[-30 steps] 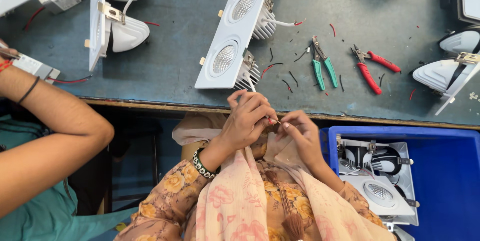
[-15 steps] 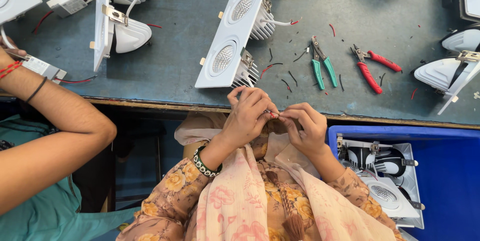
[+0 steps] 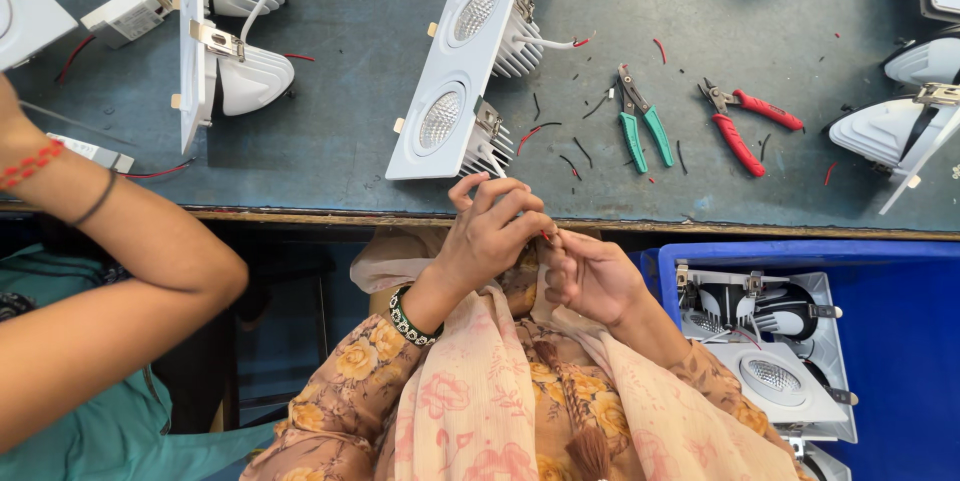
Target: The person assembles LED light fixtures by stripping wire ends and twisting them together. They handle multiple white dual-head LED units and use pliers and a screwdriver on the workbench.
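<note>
My left hand (image 3: 495, 231), with a beaded bracelet at the wrist, and my right hand (image 3: 590, 276) meet just below the table's front edge. Both pinch a thin wire end (image 3: 546, 236) with a red tip between their fingertips. The wire seems to run up to a white twin-lamp downlight fixture (image 3: 460, 71) that lies tilted on the grey table (image 3: 330, 151) right above my hands. Its finned heat sinks (image 3: 490, 146) face right.
Green-handled pliers (image 3: 640, 126) and red-handled cutters (image 3: 745, 126) lie right of the fixture among wire scraps. More white fixtures stand at left (image 3: 225, 41) and far right (image 3: 900, 131). A blue bin (image 3: 900, 341) holds fixtures. A co-worker's arm (image 3: 110, 271) in teal reaches in at left.
My hands stay together on the wire, with the fingers shifting a little. The co-worker's forearm has lifted up and to the left.
</note>
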